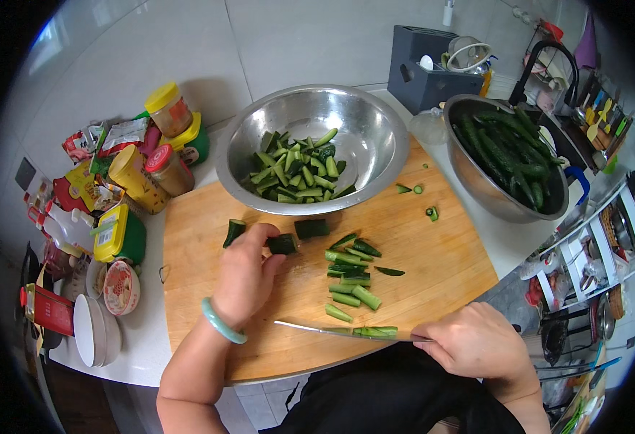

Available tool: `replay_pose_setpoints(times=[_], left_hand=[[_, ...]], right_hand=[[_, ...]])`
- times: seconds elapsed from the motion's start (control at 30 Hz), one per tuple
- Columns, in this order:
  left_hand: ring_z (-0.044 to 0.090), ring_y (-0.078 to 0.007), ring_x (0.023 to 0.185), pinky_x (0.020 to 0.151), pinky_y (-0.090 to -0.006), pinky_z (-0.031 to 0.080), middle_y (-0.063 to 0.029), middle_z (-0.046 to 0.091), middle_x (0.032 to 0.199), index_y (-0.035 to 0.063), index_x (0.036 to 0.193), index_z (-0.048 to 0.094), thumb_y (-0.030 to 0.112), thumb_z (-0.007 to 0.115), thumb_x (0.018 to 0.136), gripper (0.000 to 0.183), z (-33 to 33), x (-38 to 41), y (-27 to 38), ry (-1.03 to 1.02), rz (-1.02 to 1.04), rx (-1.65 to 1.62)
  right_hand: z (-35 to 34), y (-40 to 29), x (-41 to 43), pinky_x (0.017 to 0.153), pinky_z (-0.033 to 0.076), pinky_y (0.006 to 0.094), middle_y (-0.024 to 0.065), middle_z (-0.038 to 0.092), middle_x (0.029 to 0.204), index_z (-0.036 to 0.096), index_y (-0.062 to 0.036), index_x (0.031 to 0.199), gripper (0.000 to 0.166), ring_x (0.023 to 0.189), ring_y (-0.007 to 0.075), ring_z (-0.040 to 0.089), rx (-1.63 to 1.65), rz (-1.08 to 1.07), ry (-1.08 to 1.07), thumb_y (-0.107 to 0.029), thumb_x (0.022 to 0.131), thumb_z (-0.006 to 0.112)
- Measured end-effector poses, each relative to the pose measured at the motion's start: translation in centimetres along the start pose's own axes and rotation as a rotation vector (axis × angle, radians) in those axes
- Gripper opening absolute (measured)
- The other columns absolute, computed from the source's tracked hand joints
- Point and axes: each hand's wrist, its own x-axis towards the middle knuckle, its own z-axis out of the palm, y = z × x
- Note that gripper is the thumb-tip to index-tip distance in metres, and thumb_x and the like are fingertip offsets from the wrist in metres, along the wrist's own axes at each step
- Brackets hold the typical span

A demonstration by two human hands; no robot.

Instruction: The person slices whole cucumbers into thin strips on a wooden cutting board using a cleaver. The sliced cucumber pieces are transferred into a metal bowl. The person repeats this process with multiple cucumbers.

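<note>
My left hand [249, 271], with a pale green bangle [223, 321] at the wrist, has its thumb and fingertips at a short cucumber chunk [282, 244] on the wooden cutting board [198, 293]. One more chunk [234, 233] stands left of it and another [312, 228] lies to its right. My right hand [466, 342] grips a kitchen knife [344, 332], its blade pointing left near the board's front edge. Cut cucumber strips [355, 278] lie in a column at the board's middle, some beside the blade. Behind them, a steel bowl [380, 179] holds many cucumber pieces [295, 173].
A second metal bowl [480, 190] at the right holds whole cucumbers [507, 146]. Small trimmings [431, 213] lie on the board's right side. Jars and packets line the left counter, with a red-lidded jar [169, 171] near the board. A grey knife block [420, 70] stands behind.
</note>
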Motion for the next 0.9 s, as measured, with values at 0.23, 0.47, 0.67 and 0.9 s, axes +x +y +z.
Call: replay_pose_setpoints(times=[0.23,0.47,0.67,0.9], left_hand=[[0.069,-0.0297,0.079,0.071,-0.0347,0.056,-0.0153,0.073,0.103,0.0026,0.112,0.065,-0.002,0.077,0.079,0.036,-5.7,-1.4,4.6,0.085,-0.009,0.078],[0.069,-0.0354,0.088,0.077,-0.04,0.057,-0.0168,0.071,0.105,0.0016,0.109,0.065,-0.001,0.076,0.079,0.032,-4.8,-4.3,6.8,-0.146,0.073,0.008],[0.068,-0.035,0.09,0.076,-0.0404,0.058,-0.0147,0.067,0.107,0.0005,0.108,0.063,0.002,0.072,0.081,0.028,-2.7,-4.1,8.5,-0.304,0.183,-0.006],[0.068,-0.0335,0.089,0.076,-0.0393,0.058,-0.0143,0.065,0.108,0.0015,0.108,0.068,0.003,0.073,0.082,0.027,0.1,-4.8,7.8,-0.327,0.17,0.016]], right_hand=[[0.3,1.4,0.9,0.064,0.054,0.0504,0.0204,0.066,0.067,0.071,-0.0058,0.079,0.024,0.067,0.0409,0.067,-0.01,0.141,0.13,-0.025,0.092,0.064],[-0.1,1.7,2.1,0.067,0.054,0.0517,0.0213,0.066,0.069,0.071,-0.0056,0.078,0.025,0.07,0.0423,0.067,0.046,0.131,0.184,-0.025,0.092,0.064],[0.0,1.8,3.1,0.066,0.054,0.0522,0.0217,0.066,0.07,0.07,-0.0049,0.078,0.026,0.07,0.0435,0.067,0.025,0.1,0.078,-0.026,0.092,0.064],[-0.3,1.8,3.3,0.061,0.053,0.0512,0.0222,0.065,0.067,0.067,-0.0033,0.077,0.026,0.067,0.0426,0.066,-0.01,0.068,0.102,-0.024,0.092,0.066]])
